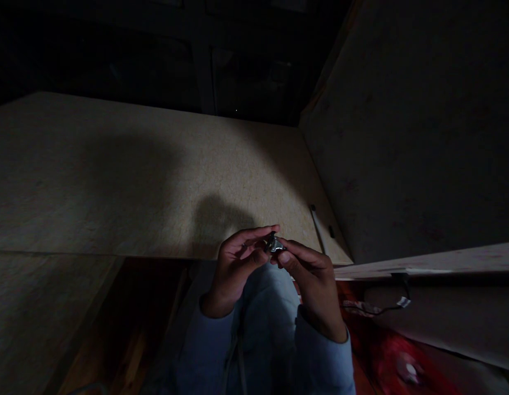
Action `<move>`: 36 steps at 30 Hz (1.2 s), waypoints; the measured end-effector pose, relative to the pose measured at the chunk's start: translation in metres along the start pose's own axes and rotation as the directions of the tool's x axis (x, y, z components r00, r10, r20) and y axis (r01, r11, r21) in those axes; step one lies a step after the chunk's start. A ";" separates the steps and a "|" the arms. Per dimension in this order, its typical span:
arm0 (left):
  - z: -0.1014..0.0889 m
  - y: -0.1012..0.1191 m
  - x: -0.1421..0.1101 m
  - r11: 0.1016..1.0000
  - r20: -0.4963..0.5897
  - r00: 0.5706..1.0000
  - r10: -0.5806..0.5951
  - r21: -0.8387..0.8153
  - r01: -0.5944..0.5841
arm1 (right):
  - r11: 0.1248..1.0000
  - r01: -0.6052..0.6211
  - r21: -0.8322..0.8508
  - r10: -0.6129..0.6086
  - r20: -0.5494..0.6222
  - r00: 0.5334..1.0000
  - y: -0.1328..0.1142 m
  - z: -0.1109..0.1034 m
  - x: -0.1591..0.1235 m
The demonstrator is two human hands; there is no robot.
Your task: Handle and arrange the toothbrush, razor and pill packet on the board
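A small black-and-silver metal piece (275,245) is held up between my two hands, over the front edge of the pale slab. My left hand (238,266) pinches its dark side between thumb and fingers. On the other side, the thumb and fingertips of my right hand (312,274) grip the shiny part. Dim light and the covering fingers hide its exact kind.
A thin pen-like stick (319,230) and a small black cap-like piece (331,231) lie on the pale slab (246,164). A wall (410,137) rises at right. Below it hangs a black cable (381,311), near a red bag-like thing (406,362).
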State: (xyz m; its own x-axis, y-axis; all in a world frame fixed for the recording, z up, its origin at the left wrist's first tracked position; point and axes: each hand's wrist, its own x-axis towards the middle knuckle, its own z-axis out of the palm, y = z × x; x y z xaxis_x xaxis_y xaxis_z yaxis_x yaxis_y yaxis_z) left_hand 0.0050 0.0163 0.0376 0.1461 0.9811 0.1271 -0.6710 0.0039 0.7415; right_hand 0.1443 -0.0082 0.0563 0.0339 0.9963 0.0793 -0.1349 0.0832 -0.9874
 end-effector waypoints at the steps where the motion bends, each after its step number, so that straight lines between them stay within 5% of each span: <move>1: 0.000 0.000 0.000 1.000 0.005 1.000 -0.004 -0.013 0.004 | 0.999 -0.036 0.033 0.036 0.015 0.999 0.001 0.000 0.000; 9: -0.003 0.002 -0.002 0.994 0.040 0.996 -0.075 -0.083 0.078 | 0.943 -0.219 0.251 0.215 0.043 0.976 0.003 -0.001 -0.001; 18: -0.003 0.002 -0.002 0.990 0.097 0.992 -0.076 -0.111 0.086 | 0.866 -0.296 0.402 0.269 0.123 0.955 0.007 -0.001 0.003; 36: -0.006 0.006 0.000 0.997 0.042 0.998 -0.056 -0.057 0.058 | 0.986 -0.074 0.147 0.072 0.019 0.997 0.005 0.003 0.001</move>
State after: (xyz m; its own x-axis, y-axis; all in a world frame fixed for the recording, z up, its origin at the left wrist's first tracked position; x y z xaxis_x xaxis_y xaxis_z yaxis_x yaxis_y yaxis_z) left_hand -0.0036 0.0173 0.0383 0.2140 0.9703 0.1130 -0.7015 0.0722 0.7090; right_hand 0.1403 -0.0070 0.0523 0.0056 0.9999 0.0102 -0.2807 0.0114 -0.9597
